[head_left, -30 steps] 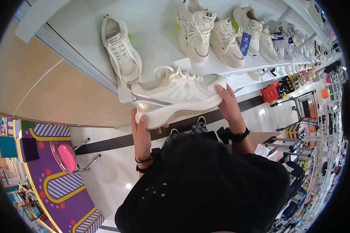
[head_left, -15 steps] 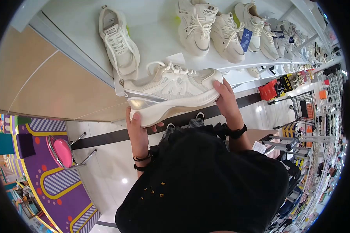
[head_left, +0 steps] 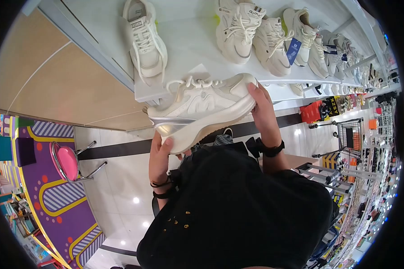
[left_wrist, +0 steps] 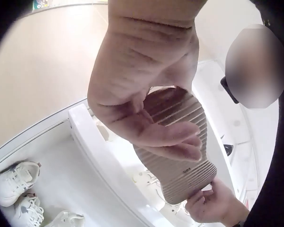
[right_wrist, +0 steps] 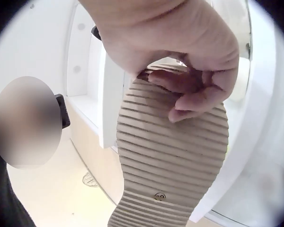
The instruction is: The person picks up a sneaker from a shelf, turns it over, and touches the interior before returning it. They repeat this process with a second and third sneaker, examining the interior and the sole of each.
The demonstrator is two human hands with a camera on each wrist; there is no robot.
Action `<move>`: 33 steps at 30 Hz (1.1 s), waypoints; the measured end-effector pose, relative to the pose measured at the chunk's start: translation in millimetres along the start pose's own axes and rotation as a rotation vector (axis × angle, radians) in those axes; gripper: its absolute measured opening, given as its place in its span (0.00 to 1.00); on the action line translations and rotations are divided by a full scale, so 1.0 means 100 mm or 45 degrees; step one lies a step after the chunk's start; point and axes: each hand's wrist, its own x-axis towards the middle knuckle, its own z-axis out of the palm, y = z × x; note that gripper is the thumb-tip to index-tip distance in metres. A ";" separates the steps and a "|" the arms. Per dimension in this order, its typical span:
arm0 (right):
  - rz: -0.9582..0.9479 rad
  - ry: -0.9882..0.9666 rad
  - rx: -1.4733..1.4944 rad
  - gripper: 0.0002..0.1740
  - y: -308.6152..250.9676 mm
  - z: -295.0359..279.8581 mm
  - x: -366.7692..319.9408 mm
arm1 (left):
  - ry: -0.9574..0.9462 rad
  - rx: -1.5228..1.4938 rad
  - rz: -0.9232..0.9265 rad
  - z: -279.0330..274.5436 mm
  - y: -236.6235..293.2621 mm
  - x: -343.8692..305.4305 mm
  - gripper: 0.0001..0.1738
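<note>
Both hands hold a white lace-up sneaker (head_left: 206, 105) sideways in front of a white display shelf. My left hand (head_left: 160, 154) grips it at the heel, thumb on the sole's side wall. At the toe, my right hand (head_left: 264, 105) pinches the sneaker between thumb and fingers. The left wrist view shows the ribbed beige sole (left_wrist: 180, 165) with the left fingers curled under it. In the right wrist view, the right hand's fingers (right_wrist: 194, 101) curl over the toe end of the sole, which carries a small round size mark.
A single white sneaker (head_left: 146, 42) stands on the shelf (head_left: 188, 40) behind, with a row of similar pairs to the right, one bearing a blue tag (head_left: 292, 50). A pink chair (head_left: 67, 161) is at the left, beside a purple patterned surface. A shopping cart (head_left: 348, 136) stands at the right.
The sneaker's heel has dipped and its sole has turned slightly more toward me. Both hands keep their grip, and the view has shifted a little.
</note>
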 end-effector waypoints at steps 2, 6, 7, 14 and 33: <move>-0.010 -0.004 -0.016 0.24 -0.01 -0.03 0.02 | -0.133 -0.027 -0.109 -0.04 -0.16 0.05 0.45; -0.156 -0.004 -0.123 0.26 -0.13 0.05 -0.02 | 0.090 -0.096 -0.022 0.09 -0.38 0.15 0.33; -0.202 0.031 -0.136 0.27 -0.16 0.09 -0.03 | 0.089 -0.056 -0.030 0.12 -0.38 0.17 0.33; -0.105 -0.061 -0.109 0.31 -0.12 -0.18 0.00 | 0.106 -0.055 -0.045 0.15 -0.37 0.16 0.36; -0.605 -0.360 -0.169 0.46 -0.48 0.33 0.43 | -0.578 -1.739 -0.500 0.66 -0.12 0.39 0.49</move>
